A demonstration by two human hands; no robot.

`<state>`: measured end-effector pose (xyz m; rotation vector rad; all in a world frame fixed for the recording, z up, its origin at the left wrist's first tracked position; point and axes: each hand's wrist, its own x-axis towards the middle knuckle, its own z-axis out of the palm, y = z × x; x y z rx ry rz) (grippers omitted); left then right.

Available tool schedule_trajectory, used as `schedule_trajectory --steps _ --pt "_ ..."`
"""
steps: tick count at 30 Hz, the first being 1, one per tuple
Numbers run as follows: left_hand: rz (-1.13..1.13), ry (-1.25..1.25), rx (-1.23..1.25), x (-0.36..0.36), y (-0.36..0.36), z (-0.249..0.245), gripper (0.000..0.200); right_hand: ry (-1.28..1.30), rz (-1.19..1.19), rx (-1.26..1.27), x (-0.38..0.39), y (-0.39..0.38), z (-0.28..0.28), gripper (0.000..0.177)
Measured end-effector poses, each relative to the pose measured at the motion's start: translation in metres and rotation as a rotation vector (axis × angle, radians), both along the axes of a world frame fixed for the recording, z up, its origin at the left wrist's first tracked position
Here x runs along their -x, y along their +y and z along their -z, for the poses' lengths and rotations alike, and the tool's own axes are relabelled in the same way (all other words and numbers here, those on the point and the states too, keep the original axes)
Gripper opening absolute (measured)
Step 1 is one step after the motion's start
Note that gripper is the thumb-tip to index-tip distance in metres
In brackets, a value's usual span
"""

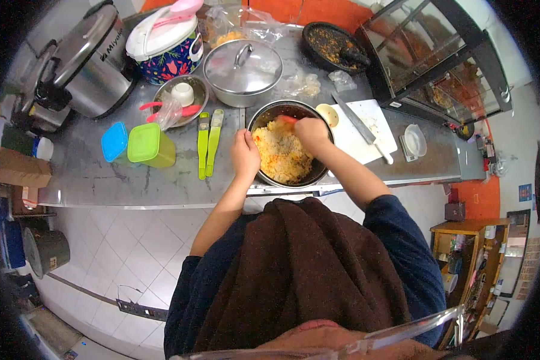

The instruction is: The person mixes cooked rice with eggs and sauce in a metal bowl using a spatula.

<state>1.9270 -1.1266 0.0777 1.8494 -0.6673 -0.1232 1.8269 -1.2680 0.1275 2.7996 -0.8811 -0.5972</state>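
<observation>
A dark-walled metal pot (pixel 323 171) stands at the table's front edge, holding a crumbly yellow food mixture (pixel 276 157) with orange-red bits and a paler patch on top. My left hand (pixel 246 155) grips the pot's left rim, thumb at the edge. Inside the right part of the pot, my right hand (pixel 312 135) is closed around a red spoon-like utensil (pixel 288 120); its lower end is blurred among the food. A small cream bowl (pixel 327 115) sits against the pot's right side, on the white cutting board (pixel 375 123).
A knife (pixel 360 125) lies across the board, beside a small scale (pixel 410 144). Left are green measuring spoons (pixel 208 144), lidded green (pixel 152 144) and blue (pixel 114 142) containers, and a metal bowl (pixel 199 90). Behind stand a lidded pot (pixel 243 72) and a stone mortar (pixel 318 54).
</observation>
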Motion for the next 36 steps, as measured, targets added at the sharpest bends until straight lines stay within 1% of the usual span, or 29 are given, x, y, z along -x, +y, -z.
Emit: schedule_trajectory --steps 1,3,5,6,8,9,11,12,13,15,16,18,19,21,22,24,25,26,27,28,30,31,33,34,36 --pt "0.009 0.021 -0.022 0.0 0.001 -0.001 0.021 -0.092 -0.068 -0.067 -0.004 0.005 0.005 0.017" --pt "0.013 0.041 -0.045 0.001 0.001 0.0 0.02 -0.074 -0.192 -0.171 0.001 0.019 0.017 0.016" --pt "-0.018 0.033 -0.016 0.002 0.0 0.003 0.02 -0.061 -0.279 -0.282 0.012 0.038 -0.015 0.017" --pt "-0.016 0.037 -0.021 0.003 0.001 0.004 0.02 -0.057 -0.276 -0.287 0.02 0.045 -0.023 0.017" --pt "-0.026 0.045 -0.009 0.004 -0.001 0.004 0.019 0.009 -0.28 -0.421 0.035 0.049 -0.032 0.017" --pt "-0.018 0.045 -0.012 0.004 0.0 0.005 0.019 0.007 -0.273 -0.423 0.038 0.043 -0.028 0.017" --pt "-0.029 -0.027 -0.002 0.003 0.0 0.002 0.021 0.057 -0.202 -0.297 0.034 0.017 -0.013 0.017" --pt "-0.025 -0.033 -0.002 0.003 -0.001 0.0 0.021 0.157 -0.267 -0.117 0.027 0.005 -0.004 0.013" --pt "-0.007 -0.011 -0.009 0.002 -0.001 -0.001 0.02 -0.056 -0.164 -0.025 0.023 -0.001 -0.006 0.013" --pt "0.009 0.015 -0.021 0.004 0.003 -0.004 0.019 0.017 -0.213 0.061 0.022 -0.009 -0.012 0.014" --pt "-0.001 0.015 0.005 0.004 0.003 -0.006 0.019 0.015 -0.214 0.061 0.024 -0.002 -0.012 0.014" --pt "-0.014 0.023 0.032 0.007 0.002 -0.006 0.019 0.264 -0.073 0.057 0.038 0.029 -0.009 0.013" --pt "-0.039 0.026 0.045 0.009 0.001 -0.004 0.019 0.273 -0.163 0.016 0.046 0.042 -0.008 0.016" --pt "-0.066 0.027 0.056 0.011 0.001 0.003 0.02 0.297 -0.241 -0.282 0.05 0.055 -0.02 0.017" --pt "-0.056 0.049 0.059 0.015 0.002 0.007 0.021 0.296 -0.242 -0.284 0.045 0.053 -0.016 0.017" --pt "-0.028 0.08 0.021 0.016 0.005 0.012 0.023 0.363 -0.387 -0.614 0.027 0.038 0.009 0.024" --pt "-0.024 0.077 0.021 0.017 0.006 0.009 0.023 0.27 -0.307 -0.734 0.017 0.029 0.021 0.035" --pt "-0.02 0.086 0.024 0.018 0.007 0.004 0.023 0.184 0.022 -0.863 0.019 0.021 0.03 0.031" --pt "-0.018 0.097 0.026 0.018 0.007 0.002 0.023 0.095 0.353 -0.978 0.02 0.018 0.027 0.028" --pt "-0.023 0.098 0.026 0.017 0.008 0.004 0.023 0.097 0.349 -0.978 0.024 0.016 0.025 0.028" --pt "0.008 0.095 0.043 0.014 0.007 0.009 0.023 -0.333 0.639 -1.475 0.037 0.01 0.019 0.033" --pt "0.006 0.1 0.043 0.014 0.007 0.01 0.023 -0.328 0.641 -1.473 0.042 0.006 0.01 0.033" --pt "0.009 0.059 0.024 0.013 0.007 0.01 0.023 -0.427 0.412 -1.084 0.048 -0.002 -0.008 0.032" --pt "0.011 0.063 0.023 0.014 0.007 0.01 0.023 -0.424 0.416 -1.084 0.047 -0.003 -0.008 0.032" --pt "0.011 0.071 0.026 0.015 0.008 0.007 0.023 -0.609 0.168 -0.315 0.042 -0.001 -0.006 0.023"
